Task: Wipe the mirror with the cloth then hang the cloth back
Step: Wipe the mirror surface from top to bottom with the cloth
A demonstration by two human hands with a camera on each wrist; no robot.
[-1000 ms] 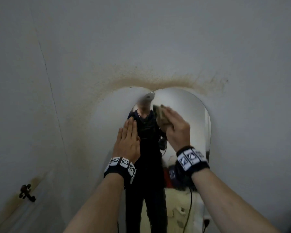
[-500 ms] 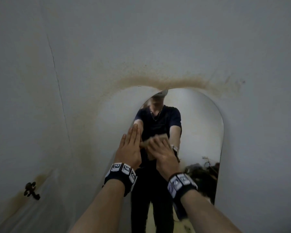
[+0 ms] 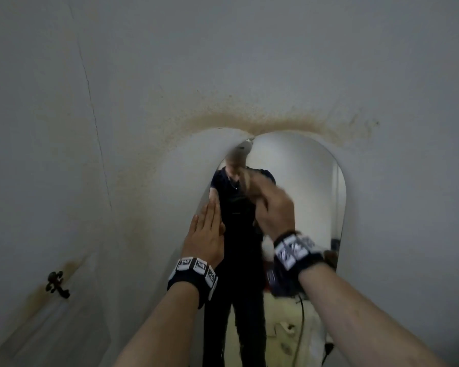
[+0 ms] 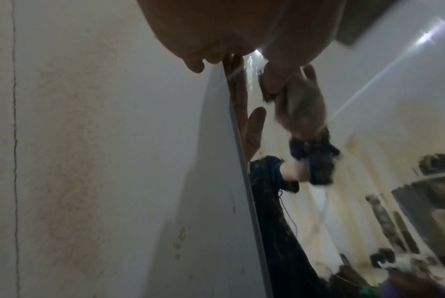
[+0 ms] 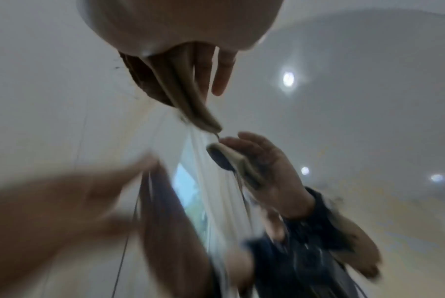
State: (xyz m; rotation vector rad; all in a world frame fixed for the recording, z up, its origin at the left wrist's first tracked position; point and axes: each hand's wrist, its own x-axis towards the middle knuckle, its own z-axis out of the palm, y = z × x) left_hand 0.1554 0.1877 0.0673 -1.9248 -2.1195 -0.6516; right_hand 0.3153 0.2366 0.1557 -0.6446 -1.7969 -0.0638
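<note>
Meanwhile I kept my left hand (image 3: 206, 234) flat, fingers straight, against the mirror (image 3: 297, 181) edge to steady it, while my right hand (image 3: 274, 207) clutched the folded cloth (image 3: 249, 184) against the upper glass for wiping
</note>
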